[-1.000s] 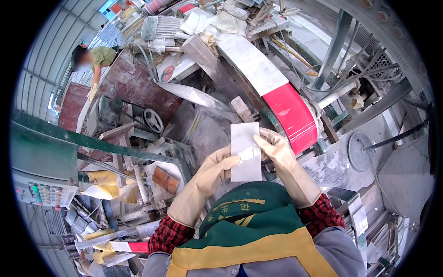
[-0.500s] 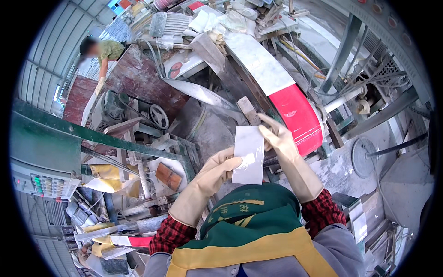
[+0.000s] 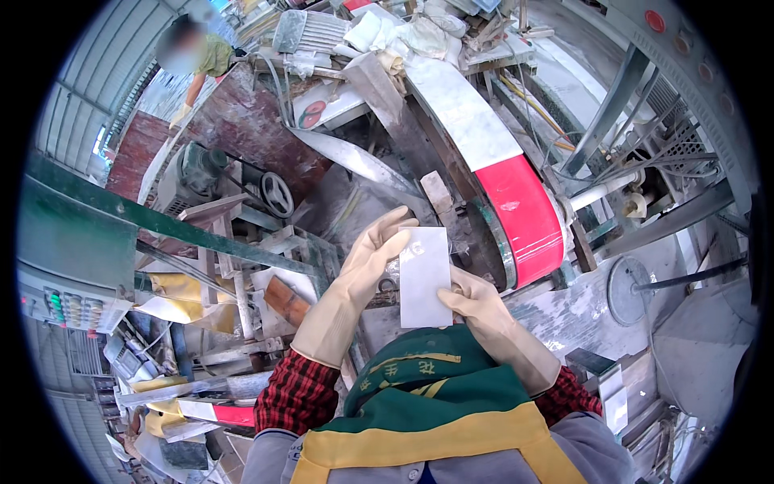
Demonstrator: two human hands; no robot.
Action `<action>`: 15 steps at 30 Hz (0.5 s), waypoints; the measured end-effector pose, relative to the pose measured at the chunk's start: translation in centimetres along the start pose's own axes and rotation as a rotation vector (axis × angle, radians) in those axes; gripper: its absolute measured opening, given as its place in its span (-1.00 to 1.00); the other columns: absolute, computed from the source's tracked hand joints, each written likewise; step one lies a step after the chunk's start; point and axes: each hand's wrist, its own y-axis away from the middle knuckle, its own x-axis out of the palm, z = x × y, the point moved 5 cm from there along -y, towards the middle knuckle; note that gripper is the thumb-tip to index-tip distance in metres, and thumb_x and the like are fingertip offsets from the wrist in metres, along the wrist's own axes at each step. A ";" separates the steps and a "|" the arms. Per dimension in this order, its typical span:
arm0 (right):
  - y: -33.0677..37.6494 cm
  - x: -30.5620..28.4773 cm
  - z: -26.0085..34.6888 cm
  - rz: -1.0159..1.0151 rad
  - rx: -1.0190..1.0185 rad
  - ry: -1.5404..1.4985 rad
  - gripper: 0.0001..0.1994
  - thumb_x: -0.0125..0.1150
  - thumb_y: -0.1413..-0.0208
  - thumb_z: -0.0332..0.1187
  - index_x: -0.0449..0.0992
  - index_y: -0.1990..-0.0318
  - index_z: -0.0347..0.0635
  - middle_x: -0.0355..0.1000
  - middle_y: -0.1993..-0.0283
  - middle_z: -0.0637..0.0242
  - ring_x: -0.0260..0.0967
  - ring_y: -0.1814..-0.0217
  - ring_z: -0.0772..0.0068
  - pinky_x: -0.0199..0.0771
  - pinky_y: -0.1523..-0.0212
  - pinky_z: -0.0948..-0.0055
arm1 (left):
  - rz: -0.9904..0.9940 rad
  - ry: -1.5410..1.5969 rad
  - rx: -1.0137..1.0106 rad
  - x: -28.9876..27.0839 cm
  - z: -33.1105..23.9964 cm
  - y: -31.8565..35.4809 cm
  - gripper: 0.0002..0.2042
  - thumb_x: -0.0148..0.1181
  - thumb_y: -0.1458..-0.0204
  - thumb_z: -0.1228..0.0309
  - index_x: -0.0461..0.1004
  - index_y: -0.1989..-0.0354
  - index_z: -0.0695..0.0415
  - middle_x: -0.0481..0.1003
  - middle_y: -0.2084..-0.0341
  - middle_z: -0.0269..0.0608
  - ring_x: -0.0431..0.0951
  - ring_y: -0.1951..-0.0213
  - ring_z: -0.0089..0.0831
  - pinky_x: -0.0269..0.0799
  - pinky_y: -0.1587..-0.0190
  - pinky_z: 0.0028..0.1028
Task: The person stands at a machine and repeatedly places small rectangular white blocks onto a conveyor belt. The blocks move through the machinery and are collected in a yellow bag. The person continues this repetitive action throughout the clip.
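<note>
A small white rectangular tile (image 3: 424, 278) with a glossy face is held upright in front of me, above my green and yellow apron. My right hand (image 3: 484, 310), in a cream rubber glove, grips its lower right side, with the thumb on the face and the fingers behind. At the upper left edge is my left hand (image 3: 367, 254), gloved alike. Its fingers stretch upward past the corner, and the thumb side lies against the edge. Beyond the tile, a wooden block (image 3: 438, 192) rests beside a long belt machine with a white and red cover (image 3: 520, 214).
On the left stands a green control box (image 3: 76, 258) with a beam across. A handwheel (image 3: 276, 194) and motor sit behind it. A co-worker (image 3: 211, 56) leans over a reddish slab at the far left. Cloths (image 3: 419, 34) lie at the back; a round disc (image 3: 629, 290) is right.
The tile has turned slightly and shifted a little left. My right hand has come down to grip its lower right side; my left hand has slid up, its fingers now stretched by the upper edge.
</note>
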 end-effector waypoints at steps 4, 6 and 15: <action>-1.8 -2.9 -0.6 -0.149 -0.103 0.026 -0.53 0.07 -0.12 -0.42 0.21 -0.19 -0.35 0.42 0.09 0.33 0.35 0.20 0.65 0.35 0.15 0.62 | 0.081 -0.064 0.009 2.2 1.6 1.0 -0.39 0.11 -0.09 0.28 0.06 -0.27 0.21 0.24 -0.16 -0.09 0.24 -0.18 -0.36 0.14 -0.20 -0.36; -3.6 -6.1 -0.7 -0.336 -0.246 0.050 -0.56 0.05 -0.11 -0.47 0.23 -0.16 -0.36 0.43 0.17 0.29 0.37 0.29 0.62 0.38 0.28 0.65 | 0.165 -0.077 -0.098 2.8 3.6 2.7 -0.39 0.11 -0.09 0.31 0.04 -0.28 0.22 0.21 -0.19 -0.06 0.20 -0.21 -0.33 0.11 -0.22 -0.33; -10.7 -18.4 3.7 -0.959 -0.362 0.373 -0.45 0.06 -0.01 -0.49 0.11 -0.20 -0.26 0.43 0.25 0.16 0.42 0.34 0.43 0.49 0.38 0.44 | -0.306 -0.029 -0.254 -8.7 9.4 10.7 -0.47 0.05 -0.14 0.29 0.10 -0.25 0.19 0.29 -0.11 -0.07 0.36 -0.06 -0.42 0.29 -0.09 -0.47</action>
